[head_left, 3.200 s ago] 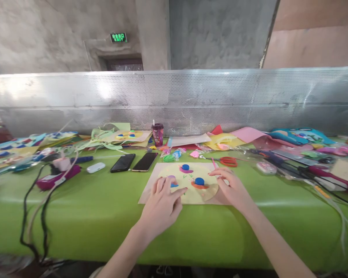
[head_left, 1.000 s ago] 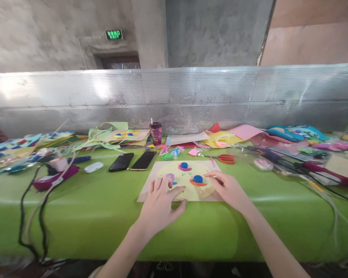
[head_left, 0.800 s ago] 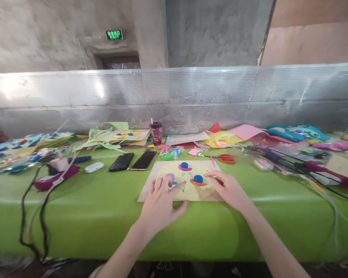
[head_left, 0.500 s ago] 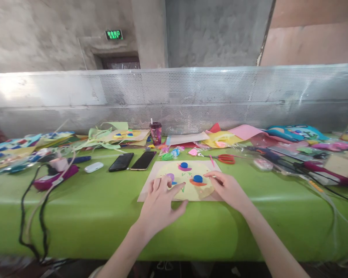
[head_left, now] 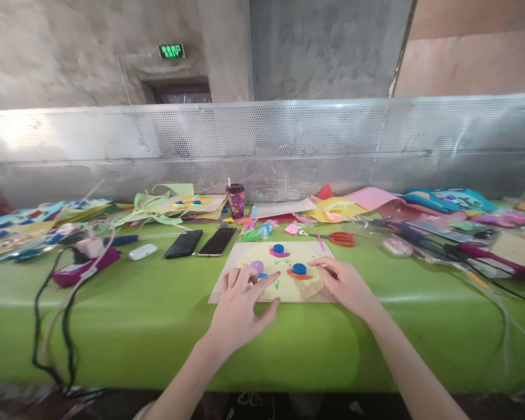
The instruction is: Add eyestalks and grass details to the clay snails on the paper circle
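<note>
A pale card with a yellow circle point(head_left: 289, 256) lies on the green table point(head_left: 135, 309) in front of me. Small foam shapes sit on it: a blue dome on pink point(head_left: 279, 250), a blue dome on orange point(head_left: 299, 270), and a purple piece point(head_left: 257, 267). My left hand point(head_left: 240, 306) rests flat on the card's near left part, fingers spread, touching the purple piece. My right hand point(head_left: 343, 283) presses on the card's right edge beside the orange shape, fingers partly curled, nothing visible in it.
Two black phones point(head_left: 201, 242) and a white earbud case point(head_left: 142, 251) lie left of the card. Red scissors point(head_left: 343, 238) lie behind it, near a dark cup point(head_left: 236, 200). Coloured paper and foam scraps line the perforated metal panel point(head_left: 289, 146). Black cables point(head_left: 52, 326) trail off the left front edge.
Both hands stay on the card and have only shifted slightly; the left hand has drawn a little toward me. The view has moved slightly.
</note>
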A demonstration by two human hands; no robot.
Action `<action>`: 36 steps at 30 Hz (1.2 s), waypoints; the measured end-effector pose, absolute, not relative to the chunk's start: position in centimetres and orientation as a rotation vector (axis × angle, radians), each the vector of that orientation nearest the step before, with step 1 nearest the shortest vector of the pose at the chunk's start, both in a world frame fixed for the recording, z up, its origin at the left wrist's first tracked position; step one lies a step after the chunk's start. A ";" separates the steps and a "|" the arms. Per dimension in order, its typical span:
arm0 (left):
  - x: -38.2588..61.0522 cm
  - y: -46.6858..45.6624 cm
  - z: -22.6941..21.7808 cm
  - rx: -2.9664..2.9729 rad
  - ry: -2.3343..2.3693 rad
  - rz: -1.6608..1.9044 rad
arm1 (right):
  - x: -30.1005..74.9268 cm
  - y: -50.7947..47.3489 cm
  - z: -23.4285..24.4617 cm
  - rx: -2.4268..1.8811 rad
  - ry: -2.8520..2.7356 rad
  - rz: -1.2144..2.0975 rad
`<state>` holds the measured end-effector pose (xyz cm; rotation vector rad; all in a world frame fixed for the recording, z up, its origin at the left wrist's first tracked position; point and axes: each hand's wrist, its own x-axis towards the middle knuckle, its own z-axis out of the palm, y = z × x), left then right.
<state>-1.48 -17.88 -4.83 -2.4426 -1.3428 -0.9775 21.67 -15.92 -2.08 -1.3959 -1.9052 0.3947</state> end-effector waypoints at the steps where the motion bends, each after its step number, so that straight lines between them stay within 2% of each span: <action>1: -1.5 -17.9 -4.9 -2.445 -1.345 -0.978 | 21.7 -15.9 -2.1 -1.394 -1.904 0.391; 5: -1.6 -17.9 -4.1 -2.545 -1.413 -0.956 | 21.6 -15.9 -2.1 -1.392 -1.897 0.386; 10: -3.4 -15.0 -0.3 -2.934 -1.583 -1.022 | 21.6 -15.9 -2.1 -1.396 -1.905 0.389; 16: -4.9 -5.2 3.2 -2.575 -1.823 -0.841 | 21.7 -15.9 -2.1 -1.425 -1.907 0.400; 25: -2.6 1.6 -1.4 -2.622 -1.762 -0.682 | 21.5 -16.2 -1.7 -1.395 -1.899 0.437; 31: -2.1 2.6 -2.7 -2.546 -1.659 -0.789 | 21.1 -15.8 -1.0 -1.493 -1.898 0.499; 36: -2.3 2.3 -2.4 -2.520 -1.447 -1.017 | 20.6 -13.2 2.1 -1.421 -2.128 0.521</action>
